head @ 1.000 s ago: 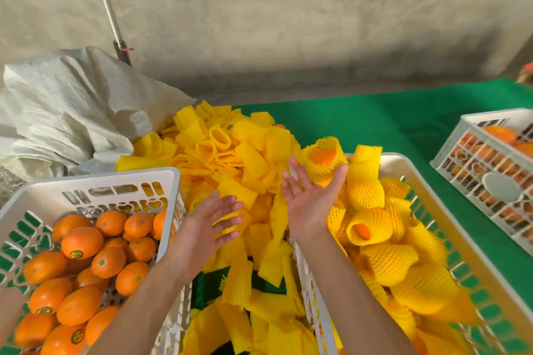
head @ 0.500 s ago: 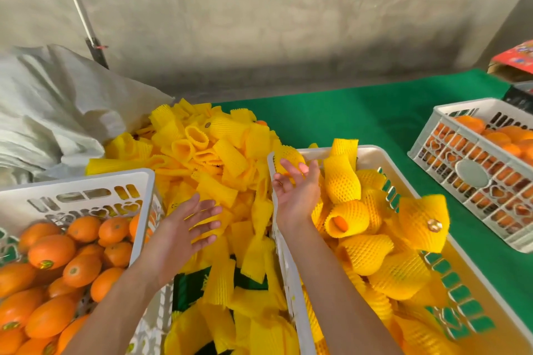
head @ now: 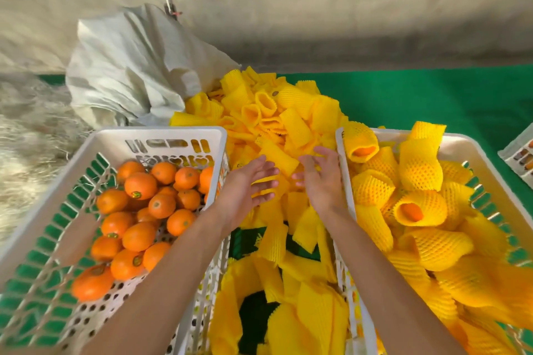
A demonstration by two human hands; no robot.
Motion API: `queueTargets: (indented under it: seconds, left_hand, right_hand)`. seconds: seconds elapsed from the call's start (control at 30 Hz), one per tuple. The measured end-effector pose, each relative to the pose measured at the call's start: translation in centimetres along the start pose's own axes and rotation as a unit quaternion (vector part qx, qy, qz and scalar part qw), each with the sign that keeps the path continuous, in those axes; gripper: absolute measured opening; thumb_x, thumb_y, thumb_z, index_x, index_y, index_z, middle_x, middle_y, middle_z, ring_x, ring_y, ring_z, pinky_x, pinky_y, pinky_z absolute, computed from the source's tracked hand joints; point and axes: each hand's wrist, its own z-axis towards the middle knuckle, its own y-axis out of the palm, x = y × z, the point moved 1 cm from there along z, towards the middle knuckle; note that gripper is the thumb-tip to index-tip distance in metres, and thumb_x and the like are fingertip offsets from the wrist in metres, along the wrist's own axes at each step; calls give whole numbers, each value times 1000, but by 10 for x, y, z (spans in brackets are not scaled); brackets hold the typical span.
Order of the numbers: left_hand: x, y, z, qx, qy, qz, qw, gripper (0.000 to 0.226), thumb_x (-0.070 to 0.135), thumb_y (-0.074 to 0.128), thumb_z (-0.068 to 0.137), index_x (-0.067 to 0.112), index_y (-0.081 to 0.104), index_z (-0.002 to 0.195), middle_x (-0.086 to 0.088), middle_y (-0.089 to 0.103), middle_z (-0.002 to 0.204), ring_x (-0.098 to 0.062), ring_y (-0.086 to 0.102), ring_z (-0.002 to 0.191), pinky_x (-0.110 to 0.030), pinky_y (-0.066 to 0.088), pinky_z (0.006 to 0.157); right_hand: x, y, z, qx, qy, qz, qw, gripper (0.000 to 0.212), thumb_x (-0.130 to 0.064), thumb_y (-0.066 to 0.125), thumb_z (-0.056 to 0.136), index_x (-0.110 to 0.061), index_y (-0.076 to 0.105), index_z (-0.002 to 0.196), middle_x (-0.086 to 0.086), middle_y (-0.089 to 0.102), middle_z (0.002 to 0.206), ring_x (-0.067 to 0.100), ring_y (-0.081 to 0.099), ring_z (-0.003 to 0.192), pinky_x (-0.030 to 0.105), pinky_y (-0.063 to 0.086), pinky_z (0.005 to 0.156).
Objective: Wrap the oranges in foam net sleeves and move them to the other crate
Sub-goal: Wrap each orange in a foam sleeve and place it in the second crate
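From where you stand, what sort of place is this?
Probably a fruit packing station: a white crate of bare oranges, a heap of yellow foam net sleeves, and a second crate of sleeved oranges on a green-covered table.

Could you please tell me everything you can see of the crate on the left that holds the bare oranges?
The left crate is white plastic, rectangular, with a broad smooth rim, slotted side walls and a floor pierced with round holes; its far wall has cut-out slots and heart shapes. It sits on the green cloth, which shows through the slots. Unwrapped oranges fill roughly its far half, some with stickers. Its right wall borders the pile of yellow foam sleeves. The left forearm passes over its right rim; contact is unclear.
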Motion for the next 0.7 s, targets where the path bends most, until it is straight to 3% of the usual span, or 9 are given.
queueTargets:
  seconds: [0.07, 0.13, 0.23, 0.3, 0.4, 0.47, 0.53, 0.63, 0.7]
  left_hand:
    - [2, -2, 1, 35, 22, -16, 999, 32, 40, 59, 102, 13, 68, 117, -3, 75, 114, -20, 68, 93, -35, 54, 77]
    - [4, -5, 2, 69, 42, -37, 996, 31, 38, 60, 102, 11, 68, 117, -3, 75, 111, -19, 68, 89, -33, 55, 74]
    - [3, -9, 6, 111, 63, -53, 990, 29, 35, 61, 103, 11, 71, 114, -2, 76, 108, -18, 71, 86, -32, 56, 70]
    - [3, -11, 8, 137, 75, -54, 986, 26, 35, 64, 101, 12, 72, 112, -1, 77, 106, -17, 73, 83, -30, 58, 66]
    - [3, -12, 10, 152, 97, -56, 982, 22, 34, 66, 100, 15, 73, 110, 3, 79, 101, -15, 75, 80, -29, 58, 64]
    - [3, -12, 9, 153, 110, -62, 980, 16, 31, 66, 100, 19, 72, 106, 3, 78, 101, -15, 74, 79, -29, 58, 64]
    - [2, -11, 9, 157, 119, -63, 978, 9, 27, 66, 99, 22, 71, 104, 2, 76, 105, -15, 73, 81, -29, 57, 63]
    - [4, -9, 7, 160, 130, -69, 976, 7, 20, 65, 100, 16, 69, 104, -3, 74, 111, -18, 70, 85, -28, 57, 59]
    - [4, -9, 5, 159, 188, -54, 968, 11, 16, 63, 102, 7, 69, 103, -8, 73, 109, -22, 70, 85, -33, 59, 60]
  right_hand:
    - [12, 4, 0, -87, -10, -141, 986, 32, -31, 55, 104, -24, 46, 134, -1, 63, 121, 15, 71, 80, 35, 58, 70]
    - [22, 9, -3, -192, -10, -246, 950, 36, -29, 52, 105, -26, 44, 140, 3, 61, 125, 16, 65, 83, 28, 50, 65]
    - [33, 21, -11, -288, -54, -450, 843, 49, -29, 46, 106, -32, 32, 152, 9, 62, 122, 27, 65, 96, 34, 51, 71]
    - [36, 33, -15, -296, -89, -565, 765, 54, -35, 44, 106, -33, 24, 157, 12, 64, 124, 32, 64, 105, 40, 55, 78]
    - [39, 45, -14, -291, -89, -617, 726, 59, -48, 41, 106, -33, 18, 158, 15, 56, 134, 37, 59, 119, 46, 52, 88]
    - [42, 49, -10, -282, -93, -649, 700, 61, -51, 40, 105, -35, 15, 159, 17, 41, 145, 39, 56, 122, 47, 51, 93]
    - [45, 51, -5, -273, -103, -630, 720, 58, -50, 43, 104, -34, 23, 156, 16, 33, 147, 38, 53, 124, 47, 50, 95]
    - [50, 56, 3, -277, -95, -523, 801, 52, -46, 52, 102, -29, 39, 149, 11, 41, 140, 33, 52, 125, 44, 49, 97]
    - [50, 60, 7, -264, -79, -439, 855, 48, -42, 60, 99, -25, 50, 143, 10, 49, 139, 28, 57, 118, 40, 49, 98]
